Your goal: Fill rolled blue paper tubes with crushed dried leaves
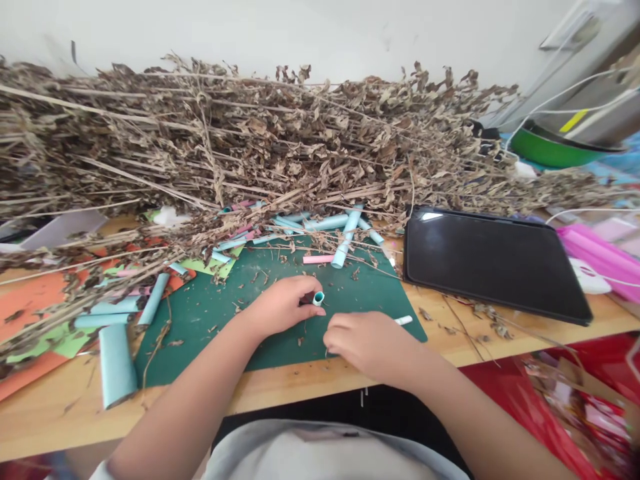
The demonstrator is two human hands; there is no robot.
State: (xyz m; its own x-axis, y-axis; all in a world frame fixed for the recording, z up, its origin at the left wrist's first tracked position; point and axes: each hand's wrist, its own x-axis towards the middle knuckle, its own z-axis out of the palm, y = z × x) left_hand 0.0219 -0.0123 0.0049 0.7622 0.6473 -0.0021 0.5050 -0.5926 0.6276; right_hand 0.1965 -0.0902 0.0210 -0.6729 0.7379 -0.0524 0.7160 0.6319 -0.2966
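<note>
My left hand (pixel 283 308) rests on the green cutting mat (pixel 210 320), fingers curled round a small light-blue paper roll (pixel 319 298) whose open end faces me. My right hand (pixel 367 343) lies just to its right on the mat, fingers closed over a thin white stick (pixel 403 321) that pokes out on the right side. Dry leaf crumbs are scattered over the mat around both hands.
A big heap of dried leafy branches (pixel 260 140) fills the back of the wooden table (pixel 300 387). Several blue and pink paper rolls (pixel 345 237) lie at its foot; more blue rolls (pixel 116 357) and coloured paper at left. A black tablet (pixel 493 263) lies right.
</note>
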